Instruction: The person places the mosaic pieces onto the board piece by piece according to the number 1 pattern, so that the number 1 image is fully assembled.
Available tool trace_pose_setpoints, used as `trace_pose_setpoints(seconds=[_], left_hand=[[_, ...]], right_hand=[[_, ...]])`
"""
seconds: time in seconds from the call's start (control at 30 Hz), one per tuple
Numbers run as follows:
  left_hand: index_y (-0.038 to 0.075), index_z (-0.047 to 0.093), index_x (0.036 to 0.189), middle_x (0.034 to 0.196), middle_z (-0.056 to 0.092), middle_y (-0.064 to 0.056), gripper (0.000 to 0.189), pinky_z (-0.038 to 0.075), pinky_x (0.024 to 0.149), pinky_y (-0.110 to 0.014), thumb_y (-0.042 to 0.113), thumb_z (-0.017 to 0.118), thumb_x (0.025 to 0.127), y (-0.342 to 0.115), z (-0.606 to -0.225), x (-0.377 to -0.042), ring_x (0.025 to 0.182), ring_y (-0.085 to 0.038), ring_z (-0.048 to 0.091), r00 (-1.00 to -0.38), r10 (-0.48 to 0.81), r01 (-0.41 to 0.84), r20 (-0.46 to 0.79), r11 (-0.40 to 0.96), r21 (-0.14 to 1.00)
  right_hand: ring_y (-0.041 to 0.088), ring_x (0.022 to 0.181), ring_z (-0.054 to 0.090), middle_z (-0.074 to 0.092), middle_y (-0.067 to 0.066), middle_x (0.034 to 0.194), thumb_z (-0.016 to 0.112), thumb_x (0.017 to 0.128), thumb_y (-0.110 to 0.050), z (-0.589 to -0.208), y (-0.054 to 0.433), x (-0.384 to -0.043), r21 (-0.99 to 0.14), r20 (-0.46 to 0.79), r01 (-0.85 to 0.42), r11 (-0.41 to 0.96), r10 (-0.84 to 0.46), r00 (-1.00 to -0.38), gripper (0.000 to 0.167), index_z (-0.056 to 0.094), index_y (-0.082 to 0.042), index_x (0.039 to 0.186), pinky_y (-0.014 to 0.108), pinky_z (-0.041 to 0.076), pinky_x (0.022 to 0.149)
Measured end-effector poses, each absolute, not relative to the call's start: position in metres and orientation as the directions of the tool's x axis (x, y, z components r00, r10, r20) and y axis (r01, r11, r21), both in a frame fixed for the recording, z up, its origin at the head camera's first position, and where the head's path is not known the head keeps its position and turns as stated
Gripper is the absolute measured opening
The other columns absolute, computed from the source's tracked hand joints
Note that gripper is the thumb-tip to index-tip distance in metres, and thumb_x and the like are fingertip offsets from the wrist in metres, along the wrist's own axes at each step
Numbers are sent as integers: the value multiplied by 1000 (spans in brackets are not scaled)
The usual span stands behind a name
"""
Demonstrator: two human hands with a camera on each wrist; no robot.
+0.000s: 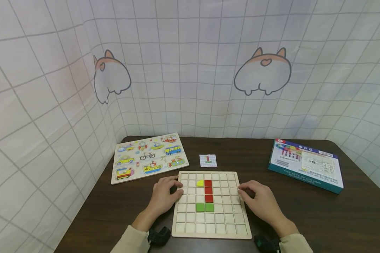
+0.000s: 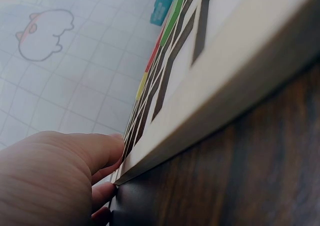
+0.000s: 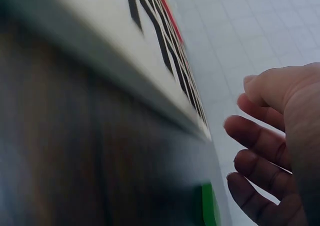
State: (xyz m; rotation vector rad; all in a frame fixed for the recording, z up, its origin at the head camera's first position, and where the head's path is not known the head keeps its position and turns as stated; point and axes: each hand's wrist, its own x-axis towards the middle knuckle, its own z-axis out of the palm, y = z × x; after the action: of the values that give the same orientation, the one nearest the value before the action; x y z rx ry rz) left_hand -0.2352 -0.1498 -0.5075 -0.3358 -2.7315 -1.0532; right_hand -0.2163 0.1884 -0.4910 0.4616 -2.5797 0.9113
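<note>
A pale wooden grid board [image 1: 190,226] lies on the dark table. Set in its cells are a yellow piece [image 1: 200,183] with a slanted corner, a column of red squares [image 1: 208,190] and two green squares [image 1: 204,207]. My left hand [image 1: 164,195] touches the board's left rim, thumb and index tips apart along it. Its other fingers [image 2: 104,193] show low by the board's edge in the left wrist view. My right hand [image 1: 261,200] is beside the right rim, its fingers loosely bent; the right wrist view shows the hand [image 3: 275,151] apart from the board, holding nothing.
A small pattern card [image 1: 208,160] lies beyond the board. At the back left is a vehicle picture board [image 1: 150,158]; at the right, a teal-edged game box [image 1: 305,167]. A white gridded curtain [image 1: 183,88] stands behind the table.
</note>
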Motion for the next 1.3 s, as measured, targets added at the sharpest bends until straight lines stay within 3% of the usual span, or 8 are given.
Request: trace_pose_setpoints(seconds=[0.27, 0.63, 0.83, 1.07, 1.3], left_hand=[[19, 73, 102, 136, 58, -6, 15, 27, 103, -56, 24, 71, 89, -150, -508, -236, 131, -29, 43, -956, 143, 278, 257, 723, 632], [18, 73, 101, 135, 59, -6, 15, 27, 103, -56, 24, 72, 88, -150, -508, -236, 130, -29, 43, -957, 138, 272, 254, 724, 634], [19, 73, 101, 136, 58, -5, 14, 27, 102, -56, 24, 72, 88, -149, -509, -236, 131, -29, 43, -957, 136, 272, 255, 726, 631], [19, 73, 101, 135, 59, -6, 14, 28, 102, -56, 24, 72, 88, -149, -507, -235, 130, -29, 44, -955, 139, 280, 263, 722, 633], [18, 73, 101, 135, 59, -6, 14, 28, 102, -56, 24, 72, 88, -149, -507, -235, 130, -30, 44, -955, 138, 279, 263, 724, 631]], right_hand=[[18, 89, 66, 70, -5, 97, 72, 90, -19, -494, 216, -221, -549, 405, -354, 758, -129, -905, 11, 74, -16, 99, 43, 54, 77], [28, 98, 65, 70, 7, 106, 68, 92, -19, -488, 242, -221, -560, 250, -229, 796, -101, -963, 14, 73, -14, 104, 52, 50, 84], [20, 90, 62, 70, 4, 104, 68, 90, -13, -487, 254, -222, -560, 171, -214, 800, -142, -975, 15, 73, -15, 104, 44, 51, 78], [15, 85, 56, 64, -2, 96, 62, 81, 1, -481, 256, -218, -634, 59, -227, 739, -247, -967, 33, 71, -14, 109, 33, 46, 72], [15, 85, 53, 60, -5, 93, 74, 76, -8, -480, 252, -218, -602, 55, -274, 750, -302, -952, 33, 71, -17, 107, 34, 45, 74]])
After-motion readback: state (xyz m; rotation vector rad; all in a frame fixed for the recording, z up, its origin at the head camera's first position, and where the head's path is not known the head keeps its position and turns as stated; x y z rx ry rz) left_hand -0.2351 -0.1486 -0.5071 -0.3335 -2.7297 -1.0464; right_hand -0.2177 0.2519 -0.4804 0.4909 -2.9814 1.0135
